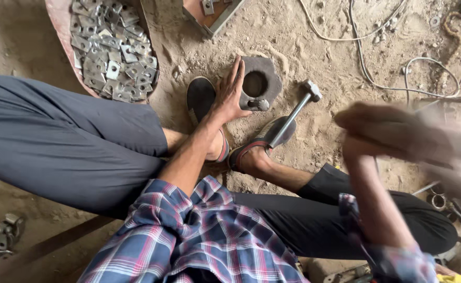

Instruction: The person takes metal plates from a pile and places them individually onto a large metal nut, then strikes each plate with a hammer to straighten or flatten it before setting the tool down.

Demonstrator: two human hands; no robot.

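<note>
- Head view: the person is sitting on a sandy floor (304, 36) with legs crossed, wearing dark trousers and a plaid shirt.
- The left hand (230, 94) is lying flat with fingers spread and straight, gripping nothing; its palm is pressing against the left edge of a thick metal block (264, 71) with a round hole through it.
- The block is lying on the floor just beyond the person's two shoes, near the middle of the view; a small metal piece (258, 104) is sitting on its near edge, beside the thumb.
- The right hand (393, 131) is hanging raised at the right side, heavily blurred; whether it is closed on anything cannot be told.
- A hammer (296, 111) is lying on the floor, its handle resting across the right shoe (264, 139) and its head just right of the block.
- A shallow pan (57, 21) heaped with square metal plates (110, 50) is sitting at the far left.
- Cables (372, 78) are running across the far right of the floor.
</note>
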